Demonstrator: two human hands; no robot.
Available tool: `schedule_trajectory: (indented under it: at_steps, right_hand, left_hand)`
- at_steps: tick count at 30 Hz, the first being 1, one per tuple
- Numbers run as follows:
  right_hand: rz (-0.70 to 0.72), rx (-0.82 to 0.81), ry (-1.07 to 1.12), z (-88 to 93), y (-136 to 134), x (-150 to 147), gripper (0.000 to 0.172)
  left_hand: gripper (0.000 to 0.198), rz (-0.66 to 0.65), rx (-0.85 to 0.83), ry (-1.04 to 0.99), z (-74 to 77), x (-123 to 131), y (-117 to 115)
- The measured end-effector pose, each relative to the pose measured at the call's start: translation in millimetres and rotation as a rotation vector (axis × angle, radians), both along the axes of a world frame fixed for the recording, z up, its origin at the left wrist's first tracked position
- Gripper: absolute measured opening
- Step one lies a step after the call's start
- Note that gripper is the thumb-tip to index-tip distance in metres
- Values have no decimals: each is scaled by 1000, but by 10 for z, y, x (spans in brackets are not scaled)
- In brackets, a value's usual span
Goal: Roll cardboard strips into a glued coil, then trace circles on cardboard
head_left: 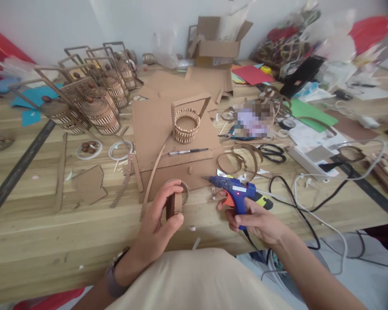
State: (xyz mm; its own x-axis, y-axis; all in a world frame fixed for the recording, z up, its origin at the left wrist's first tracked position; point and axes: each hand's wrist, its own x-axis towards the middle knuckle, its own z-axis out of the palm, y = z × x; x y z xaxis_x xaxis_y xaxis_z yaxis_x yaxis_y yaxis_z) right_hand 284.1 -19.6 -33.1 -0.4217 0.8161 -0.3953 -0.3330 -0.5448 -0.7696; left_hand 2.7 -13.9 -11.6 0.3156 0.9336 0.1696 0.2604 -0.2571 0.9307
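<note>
The left hand (pixel 157 217) has its grip clamped on a cardboard ring (pixel 174 201), thumb in front and fingers behind, just above the table (pixel 51 232). The right hand (pixel 257 221) is closed round a glue gun (pixel 234 191), whose nozzle points left, near the ring but apart from it.

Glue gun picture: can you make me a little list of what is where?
left hand: holds a cardboard piece
right hand: grips the blue glue gun, nozzle pointing at the piece
table: wooden, cluttered
middle: open basket on a cardboard sheet, pen in front
far left: lidded baskets
right: black scissors
</note>
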Motion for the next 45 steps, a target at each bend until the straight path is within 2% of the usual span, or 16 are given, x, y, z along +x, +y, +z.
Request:
schedule_trajectory:
  at_steps: [10,13,18,23,27,33,39,42,45]
  right_hand:
    - [-114,42,19,-58,190,-166,43]
    - [-93,38,14,-63,233,-203,39]
    - [-24,38,-57,-48,282,-301,39]
    - [73,65,-184,2,343,-539,40]
    - [57,46,-197,-9,387,-672,37]
    - [-50,15,-192,-74,387,-700,37]
    - [-81,12,-108,-56,358,-666,33]
    - [-93,36,-72,-66,389,-601,35]
    - [-134,41,-42,-105,440,-524,37]
  left_hand:
    - [28,87,148,229,3,-102,83]
    - [30,11,129,327,53,-153,71]
    - [31,-179,-5,495,184,-200,45]
    - [34,-247,-92,560,209,-194,60]
    - [33,-195,-158,503,209,-140,104]
    - [34,-153,-218,519,267,-30,129]
    - [33,-98,-133,495,317,-65,112]
    - [32,-76,-80,531,334,-179,230]
    - [30,1,4,665,309,-300,402]
